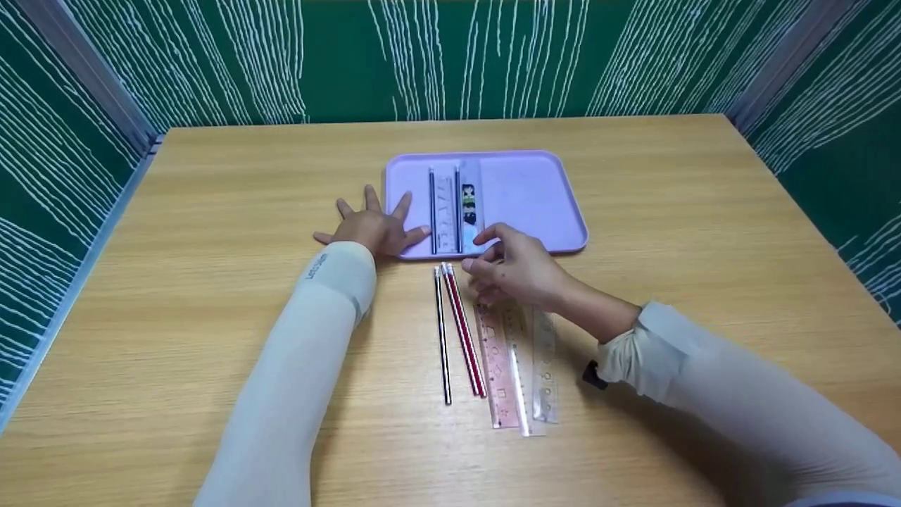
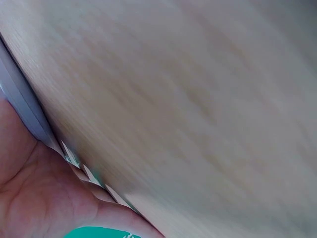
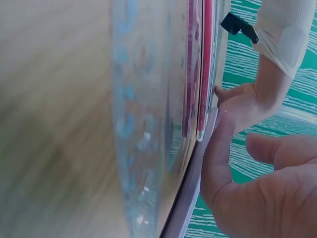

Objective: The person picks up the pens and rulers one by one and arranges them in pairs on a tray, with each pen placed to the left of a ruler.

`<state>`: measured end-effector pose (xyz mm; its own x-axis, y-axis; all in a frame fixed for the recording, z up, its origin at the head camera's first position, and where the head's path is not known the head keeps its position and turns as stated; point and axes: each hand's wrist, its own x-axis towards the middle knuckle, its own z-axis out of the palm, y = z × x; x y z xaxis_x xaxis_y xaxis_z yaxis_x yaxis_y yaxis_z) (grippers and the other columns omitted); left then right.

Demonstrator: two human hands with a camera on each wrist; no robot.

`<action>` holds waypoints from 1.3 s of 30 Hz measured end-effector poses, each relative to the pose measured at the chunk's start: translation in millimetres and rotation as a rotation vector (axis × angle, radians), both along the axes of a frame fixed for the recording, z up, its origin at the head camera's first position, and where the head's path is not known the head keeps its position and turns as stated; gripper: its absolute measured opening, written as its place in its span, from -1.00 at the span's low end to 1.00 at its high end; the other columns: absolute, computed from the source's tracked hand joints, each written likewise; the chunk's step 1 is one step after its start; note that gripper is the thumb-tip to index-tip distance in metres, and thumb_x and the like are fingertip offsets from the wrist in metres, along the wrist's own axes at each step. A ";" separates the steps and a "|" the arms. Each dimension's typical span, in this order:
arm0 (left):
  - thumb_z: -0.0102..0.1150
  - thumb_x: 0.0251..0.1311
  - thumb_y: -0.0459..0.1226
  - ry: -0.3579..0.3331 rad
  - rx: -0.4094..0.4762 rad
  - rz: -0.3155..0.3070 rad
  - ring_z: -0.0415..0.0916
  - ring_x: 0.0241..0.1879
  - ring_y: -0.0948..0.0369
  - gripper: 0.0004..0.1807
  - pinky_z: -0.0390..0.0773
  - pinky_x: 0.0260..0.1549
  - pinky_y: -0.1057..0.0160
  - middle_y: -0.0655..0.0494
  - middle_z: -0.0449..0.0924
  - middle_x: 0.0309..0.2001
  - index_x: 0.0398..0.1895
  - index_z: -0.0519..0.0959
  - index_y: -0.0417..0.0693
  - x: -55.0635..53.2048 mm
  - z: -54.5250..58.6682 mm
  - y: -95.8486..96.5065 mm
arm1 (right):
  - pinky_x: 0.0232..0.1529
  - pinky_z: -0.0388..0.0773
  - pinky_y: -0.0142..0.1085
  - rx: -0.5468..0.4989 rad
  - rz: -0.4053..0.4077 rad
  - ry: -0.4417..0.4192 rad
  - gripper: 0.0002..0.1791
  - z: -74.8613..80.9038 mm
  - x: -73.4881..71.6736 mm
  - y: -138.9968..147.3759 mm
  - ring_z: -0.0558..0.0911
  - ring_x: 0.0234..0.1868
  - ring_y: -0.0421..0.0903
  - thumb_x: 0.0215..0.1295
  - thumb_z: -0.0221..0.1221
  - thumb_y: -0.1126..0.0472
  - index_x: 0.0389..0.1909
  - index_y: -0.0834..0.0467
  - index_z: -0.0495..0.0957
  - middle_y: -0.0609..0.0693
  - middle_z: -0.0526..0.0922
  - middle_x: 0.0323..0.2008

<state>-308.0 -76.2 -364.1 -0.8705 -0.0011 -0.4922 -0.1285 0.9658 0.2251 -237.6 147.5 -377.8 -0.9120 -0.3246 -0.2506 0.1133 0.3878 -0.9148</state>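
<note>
My left hand [image 1: 369, 229] has its fingers spread wide, lying over the left edge of a purple tray [image 1: 528, 197] and the table beside it. Inside the tray, two dark pencils [image 1: 432, 211] alternate with a clear ruler [image 1: 445, 218] and a ruler with a cartoon picture [image 1: 469, 204]. Bent, parted fingers of my right hand [image 1: 517, 271] hover by the tray's front edge, holding nothing. Below it lie a dark striped pencil [image 1: 443, 338], two red pencils [image 1: 464, 338], a pink ruler [image 1: 498, 373] and two clear rulers [image 1: 545, 373], their upper ends partly hidden.
A wooden table [image 1: 232, 183] carries everything. Green walls [image 1: 338, 63] with white streaks rise behind it and at both sides. A small black object [image 1: 595, 374] sticks out under the right sleeve.
</note>
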 end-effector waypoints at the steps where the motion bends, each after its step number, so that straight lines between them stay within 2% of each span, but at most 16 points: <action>1: -0.18 0.33 0.42 -0.003 -0.002 0.002 -0.65 0.54 -0.42 -0.11 -0.28 0.24 -0.72 -0.05 -0.63 0.65 0.61 -0.32 0.66 -0.6 -0.1 0.0 | -0.19 0.78 -0.06 -0.007 0.000 -0.005 -0.44 -0.4 1.3 -1.1 0.76 -0.18 0.16 0.41 0.28 0.20 0.29 0.27 0.28 0.31 0.63 -0.03; 7: -0.19 0.33 0.43 -0.023 -0.013 -0.002 -0.66 0.55 -0.40 -0.10 -0.24 0.27 -0.71 -0.04 -0.64 0.65 0.61 -0.33 0.64 -3.4 0.8 -0.2 | -0.22 0.79 -0.08 -0.018 0.008 -0.004 -0.42 -2.5 9.8 -7.8 0.78 -0.26 0.16 0.36 0.31 0.27 0.29 0.29 0.29 0.24 0.63 -0.10; 18: -0.23 0.36 0.42 -0.013 -0.032 -0.003 -0.62 0.56 -0.39 -0.13 -0.22 0.25 -0.72 -0.03 -0.61 0.67 0.62 -0.31 0.64 -1.6 1.5 0.9 | -0.33 0.78 -0.16 0.065 0.014 0.054 -0.39 -6.7 19.6 -19.3 0.80 -0.35 0.07 0.27 0.40 0.25 0.24 0.28 0.34 0.21 0.68 -0.16; 24: -0.22 0.37 0.41 -0.005 -0.030 -0.006 -0.60 0.57 -0.39 -0.13 -0.20 0.24 -0.72 -0.04 -0.57 0.67 0.62 -0.30 0.62 -0.3 2.2 1.4 | -0.39 0.77 -0.19 0.129 0.024 0.085 -0.35 -8.7 21.3 -23.5 0.78 -0.40 0.01 0.22 0.44 0.24 0.24 0.25 0.34 0.15 0.72 -0.20; 30: -0.22 0.35 0.43 -0.003 -0.021 -0.009 -0.63 0.55 -0.41 -0.13 -0.23 0.23 -0.73 -0.06 -0.60 0.66 0.62 -0.31 0.64 -0.4 2.0 0.5 | -0.43 0.76 -0.22 0.198 0.033 0.141 -0.26 -8.8 23.4 -29.9 0.77 -0.44 0.00 0.08 0.53 0.28 0.23 0.26 0.35 0.10 0.73 -0.25; 36: -0.21 0.35 0.42 -0.016 -0.016 -0.002 -0.64 0.56 -0.40 -0.12 -0.25 0.24 -0.73 -0.04 -0.60 0.67 0.61 -0.32 0.64 -0.6 2.0 0.3 | -0.29 0.72 -0.33 0.350 0.065 0.264 -0.19 -9.6 24.1 -35.6 0.72 -0.34 -0.12 -0.11 0.62 0.28 0.18 0.26 0.42 -0.01 0.75 -0.29; 39: -0.21 0.35 0.42 -0.015 -0.014 -0.003 -0.65 0.55 -0.40 -0.12 -0.25 0.24 -0.73 -0.03 -0.62 0.66 0.61 -0.32 0.65 -1.2 1.2 0.5 | -0.33 0.72 -0.33 0.349 0.078 0.261 -0.22 -9.9 24.5 -37.2 0.72 -0.38 -0.12 -0.12 0.60 0.33 0.15 0.27 0.42 0.00 0.75 -0.32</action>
<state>-309.2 -75.7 -362.9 -0.8630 -0.0059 -0.5052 -0.1293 0.9692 0.2095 -213.1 110.2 -387.7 -0.9355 -0.3316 -0.1218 -0.1458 0.6766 -0.7217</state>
